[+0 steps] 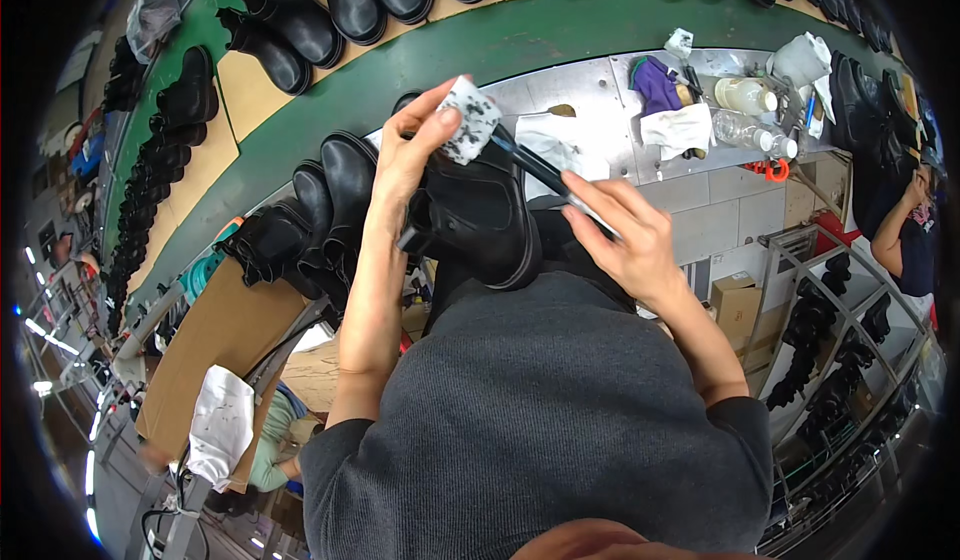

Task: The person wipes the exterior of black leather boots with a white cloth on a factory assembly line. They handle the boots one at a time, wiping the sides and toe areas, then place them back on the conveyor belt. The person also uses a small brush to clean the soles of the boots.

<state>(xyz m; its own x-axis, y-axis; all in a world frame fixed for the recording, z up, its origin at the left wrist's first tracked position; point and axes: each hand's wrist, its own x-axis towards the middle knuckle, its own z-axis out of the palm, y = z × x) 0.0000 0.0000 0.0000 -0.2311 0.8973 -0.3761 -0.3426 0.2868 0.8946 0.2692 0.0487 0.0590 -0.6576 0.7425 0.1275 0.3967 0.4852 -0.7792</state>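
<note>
My left hand (405,150) pinches a white sponge block (470,120) spotted with black stains. My right hand (630,240) grips a slim black pen-like tool (543,173). Its far end points at the sponge's lower right edge; whether they touch I cannot tell. Just below both hands a black leather boot (480,215) rests against my lap, its toe towards me and its far part hidden behind the sponge and my left hand. More black boots (347,175) stand to the left of my left forearm.
A metal work ledge (620,95) ahead carries a stained white cloth (560,145), a purple cloth (660,85) and clear bottles (745,95). Beyond it, rows of black boots (360,0) line a green conveyor (540,25). A shoe rack (830,330) stands right, near another person's arm (895,225).
</note>
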